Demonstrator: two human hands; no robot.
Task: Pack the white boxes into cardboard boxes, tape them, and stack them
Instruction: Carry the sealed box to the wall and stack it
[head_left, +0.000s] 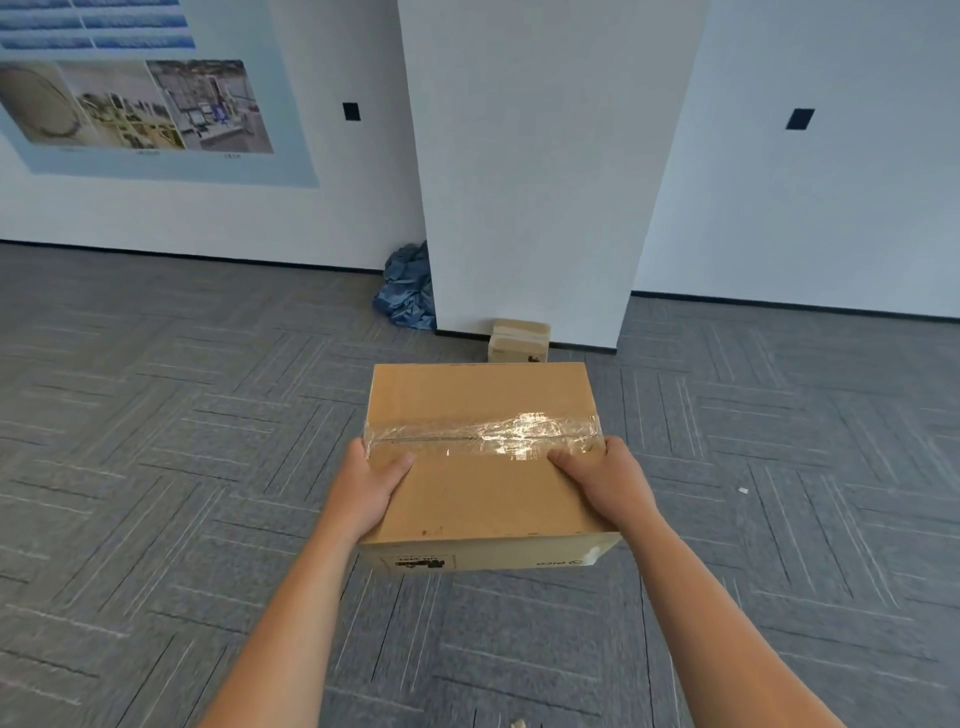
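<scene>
My left hand (366, 486) and right hand (602, 480) clamp the taped cardboard box (483, 478) at mid-frame, thumbs on top, other fingers hidden.

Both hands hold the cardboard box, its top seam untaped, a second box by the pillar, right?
No: the head view shows clear tape over the top seam of the cardboard box. The left hand and right hand hold it, and the second box sits by the pillar.

left hand (363, 488) grips box (480, 499) side, thumb on top | right hand (605, 480) likewise
</scene>
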